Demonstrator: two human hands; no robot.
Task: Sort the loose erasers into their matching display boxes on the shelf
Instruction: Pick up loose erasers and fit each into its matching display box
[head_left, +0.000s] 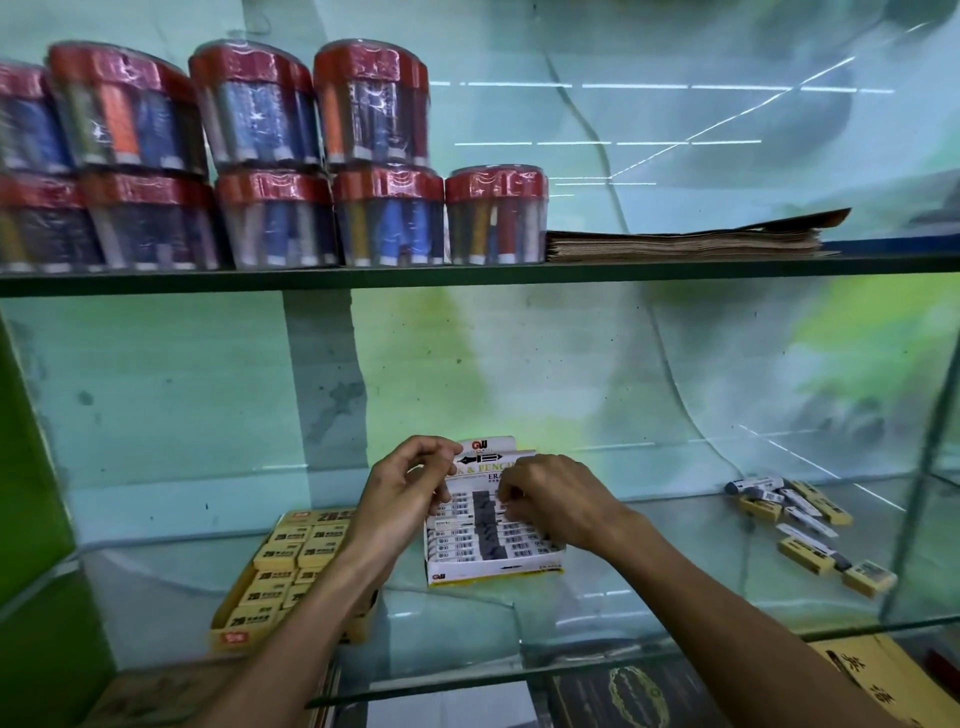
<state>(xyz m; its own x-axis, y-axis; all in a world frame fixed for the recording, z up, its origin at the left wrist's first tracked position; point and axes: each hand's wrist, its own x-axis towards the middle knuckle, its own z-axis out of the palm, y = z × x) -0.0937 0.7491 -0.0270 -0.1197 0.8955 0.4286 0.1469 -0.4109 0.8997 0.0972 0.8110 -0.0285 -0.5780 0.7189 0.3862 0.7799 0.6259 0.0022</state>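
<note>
White display box (493, 571) with red logo, black lettering and a yellow strip along its front; inside, white-sleeved erasers (462, 543) striped with black barcodes, dark grey ends lined down the middle. Yellow display box (228, 636) at the glass shelf's (675, 597) front left, red badge on its front, packed with yellow erasers (283, 553) printed in black. Near the right edge, loose erasers (800, 519): some yellow with black print, some white and grey. Above, clear tubs (493, 215) with red lids, blue, orange and yellow inside, beside brown paper (685, 241). Green panel (31, 467) at left
</note>
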